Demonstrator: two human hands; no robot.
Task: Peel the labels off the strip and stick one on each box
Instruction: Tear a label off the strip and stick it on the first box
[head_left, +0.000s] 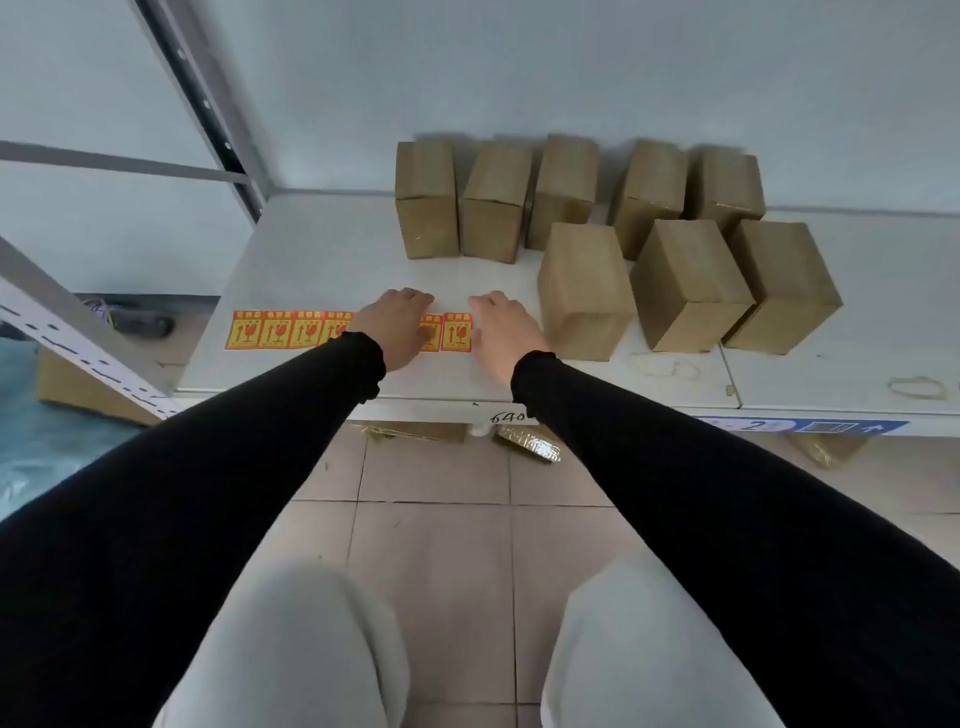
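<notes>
A strip of several orange-and-yellow labels (275, 330) lies flat on the white shelf (322, 249), running left to right. My left hand (397, 325) rests palm down over the strip's right part, hiding some labels. My right hand (501, 327) lies on the shelf at the strip's right end, just beside the last label (456, 332). Neither hand holds anything that I can see. Several plain brown cardboard boxes stand behind and to the right, the nearest box (584, 291) right beside my right hand. No label shows on any box.
Rubber bands (917, 387) lie on the shelf at the right. A metal shelf upright (208, 109) rises at the left. Under the shelf edge are taped packages (527, 444) on the tiled floor. A cardboard box (78, 387) sits low at the left.
</notes>
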